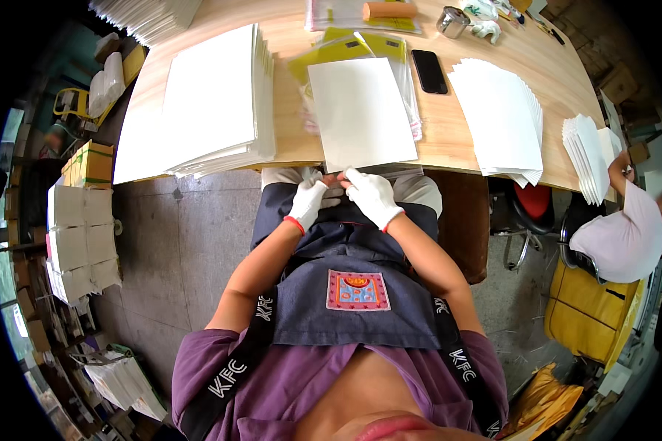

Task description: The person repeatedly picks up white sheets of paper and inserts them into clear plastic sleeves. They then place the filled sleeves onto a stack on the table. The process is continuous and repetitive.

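Both my hands wear white gloves and meet at the near edge of a wooden table point(449, 128). My left hand point(308, 203) and my right hand point(372, 195) pinch the near edge of a white sheet point(359, 112) that lies flat on the table over clear plastic sleeves point(404, 81) with yellow inserts. The fingertips touch each other just below the sheet's edge, above my lap and dark apron.
A thick stack of white sheets point(213, 103) lies left of the sheet, a fanned stack point(502, 117) to its right. A black phone point(429, 71), a metal cup point(453, 22) and a wooden roller point(390, 10) lie farther back. Another person point(625, 235) sits at the right with more sheets point(587, 154). White boxes point(81, 242) stand on the floor left.
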`<state>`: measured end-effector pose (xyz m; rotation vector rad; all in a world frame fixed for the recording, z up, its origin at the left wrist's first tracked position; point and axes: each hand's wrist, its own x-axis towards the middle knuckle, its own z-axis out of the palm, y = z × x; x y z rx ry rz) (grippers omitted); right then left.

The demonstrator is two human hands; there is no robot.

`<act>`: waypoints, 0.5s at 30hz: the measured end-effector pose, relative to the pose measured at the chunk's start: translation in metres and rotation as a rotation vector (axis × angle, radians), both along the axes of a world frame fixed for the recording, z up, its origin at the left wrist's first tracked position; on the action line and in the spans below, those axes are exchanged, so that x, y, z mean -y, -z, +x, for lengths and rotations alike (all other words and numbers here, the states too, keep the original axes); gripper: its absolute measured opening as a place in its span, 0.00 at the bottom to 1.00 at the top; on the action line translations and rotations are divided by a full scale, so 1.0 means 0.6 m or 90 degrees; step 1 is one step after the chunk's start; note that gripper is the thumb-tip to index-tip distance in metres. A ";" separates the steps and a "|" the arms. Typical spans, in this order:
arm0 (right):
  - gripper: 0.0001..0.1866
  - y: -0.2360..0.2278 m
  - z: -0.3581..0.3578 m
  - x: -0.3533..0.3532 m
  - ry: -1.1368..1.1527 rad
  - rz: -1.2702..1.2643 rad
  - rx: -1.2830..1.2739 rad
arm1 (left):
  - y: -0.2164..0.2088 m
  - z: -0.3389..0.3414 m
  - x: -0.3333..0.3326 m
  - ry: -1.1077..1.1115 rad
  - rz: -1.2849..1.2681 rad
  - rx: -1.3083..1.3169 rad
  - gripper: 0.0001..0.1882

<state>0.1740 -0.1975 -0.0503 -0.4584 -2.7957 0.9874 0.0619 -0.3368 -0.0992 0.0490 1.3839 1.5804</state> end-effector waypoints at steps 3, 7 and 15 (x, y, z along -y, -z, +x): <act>0.09 0.016 -0.035 0.014 -0.027 0.140 0.044 | -0.003 -0.020 0.014 0.032 -0.009 -0.023 0.15; 0.07 0.031 -0.048 0.024 -0.096 0.227 0.071 | 0.022 -0.035 0.016 0.050 -0.042 -0.061 0.16; 0.03 -0.005 0.208 -0.167 0.599 -0.500 -0.384 | 0.013 -0.050 0.035 0.035 -0.026 -0.056 0.17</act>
